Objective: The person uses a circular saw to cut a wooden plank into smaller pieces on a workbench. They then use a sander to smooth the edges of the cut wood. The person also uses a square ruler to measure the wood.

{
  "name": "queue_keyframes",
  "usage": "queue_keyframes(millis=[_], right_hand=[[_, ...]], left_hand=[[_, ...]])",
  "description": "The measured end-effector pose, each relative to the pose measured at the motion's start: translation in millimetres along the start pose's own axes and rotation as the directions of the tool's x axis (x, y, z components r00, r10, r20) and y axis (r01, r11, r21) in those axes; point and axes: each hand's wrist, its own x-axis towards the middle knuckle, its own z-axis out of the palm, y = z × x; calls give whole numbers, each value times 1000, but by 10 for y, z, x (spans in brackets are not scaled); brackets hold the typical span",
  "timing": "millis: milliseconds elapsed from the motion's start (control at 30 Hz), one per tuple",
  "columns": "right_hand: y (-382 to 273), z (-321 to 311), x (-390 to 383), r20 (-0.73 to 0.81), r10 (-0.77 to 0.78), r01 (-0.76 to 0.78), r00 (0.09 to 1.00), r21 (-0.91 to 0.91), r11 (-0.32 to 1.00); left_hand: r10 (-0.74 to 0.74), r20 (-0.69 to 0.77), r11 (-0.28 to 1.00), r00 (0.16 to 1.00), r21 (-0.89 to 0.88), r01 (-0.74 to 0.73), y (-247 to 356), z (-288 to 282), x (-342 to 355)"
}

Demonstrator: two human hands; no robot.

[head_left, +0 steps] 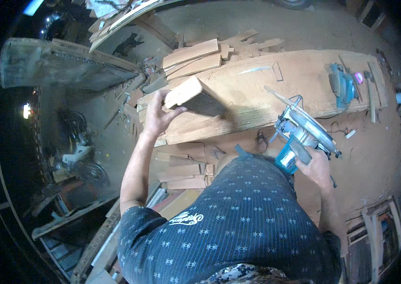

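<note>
My left hand point(160, 116) grips a short, thick wooden block point(194, 98) by its left end, over a long, broad wooden slab point(295, 73) that serves as a work surface. My right hand point(312, 164) is closed round the handle of a teal and silver circular saw point(302, 128), held beside the slab's near edge, close to my body. A second teal power tool point(344, 86) rests at the slab's right end, with a small pink object point(358, 77) just beside it.
Cut boards point(192, 54) are piled behind the slab, and more scrap pieces point(184, 170) lie below its near edge. At left stand a large panel point(63, 66) and a motorcycle point(75, 156). Timber frames point(375, 222) lean at lower right; a cord point(340, 130) lies near the saw.
</note>
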Motion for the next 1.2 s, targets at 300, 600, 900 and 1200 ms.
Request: queue_keyframes(millis=[300, 600, 900, 1200], right_hand=[[-468, 434, -108, -122, 87, -88, 989, 4, 996], [-1279, 845, -85, -98, 300, -306, 949, -52, 951], [-1870, 1370, -94, -156, 359, -381, 920, -141, 914], [-2369, 1603, 34, -108, 290, -308, 951, -241, 920]], left_hand=[[-178, -2, 984, 984, -16, 178, -1371, 519, -775], [-261, 217, 955, 941, -83, 284, -3373, 1377, -1637], [-562, 224, 337, 796, -818, 467, -3463, 1615, -1460], [-434, 240, 722, 868, -483, 495, -4356, 1458, -1586]])
